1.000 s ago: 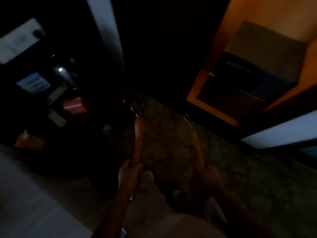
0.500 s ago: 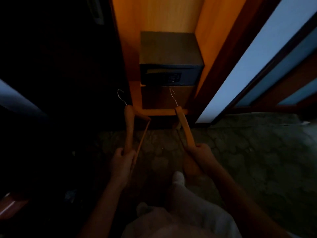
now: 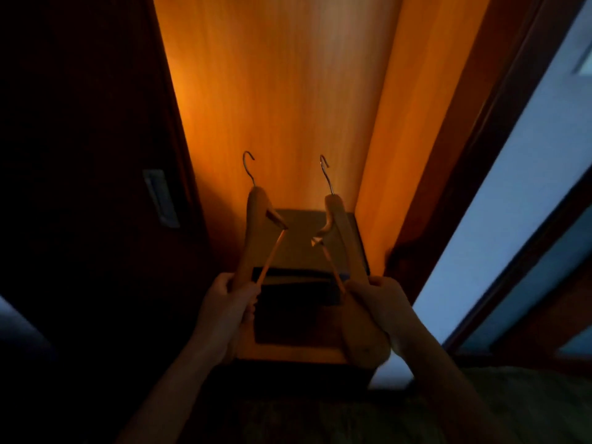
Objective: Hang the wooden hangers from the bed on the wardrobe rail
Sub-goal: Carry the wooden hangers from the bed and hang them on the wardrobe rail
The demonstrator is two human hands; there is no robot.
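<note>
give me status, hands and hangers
Left hand gripping left hanger, right hand gripping right hanger. Hooks up, facing open wardrobe. Rail not in view; safe below.

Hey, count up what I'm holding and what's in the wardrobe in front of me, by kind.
Wooden hangers: 2, one in the left hand, one in the right hand
Dark box on the wardrobe shelf: 1
Total: 3

no readable text, labels or numbers anywhere
</note>
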